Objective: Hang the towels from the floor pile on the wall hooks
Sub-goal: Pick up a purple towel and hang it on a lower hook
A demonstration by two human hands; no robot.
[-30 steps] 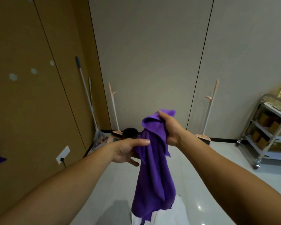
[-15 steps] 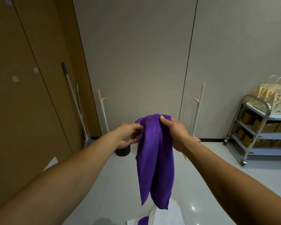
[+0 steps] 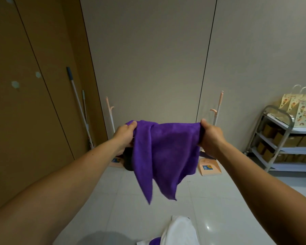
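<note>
The purple towel (image 3: pixel 166 152) I hold up hides most of a dark round thing (image 3: pixel 128 162) on the floor and part of the dustpan (image 3: pixel 208 167) behind it. The floor pile (image 3: pixel 177 232) is cut off by the bottom edge. My fingers under the cloth are out of sight at both my left hand (image 3: pixel 125 134) and right hand (image 3: pixel 210 134).

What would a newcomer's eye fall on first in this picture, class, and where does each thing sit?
First, the purple towel, stretched at centre between the left hand and right hand, each gripping a top corner. Next, the white towel on the floor at the bottom edge. Then the metal cart at far right, with patterned paper bags on top.
</note>
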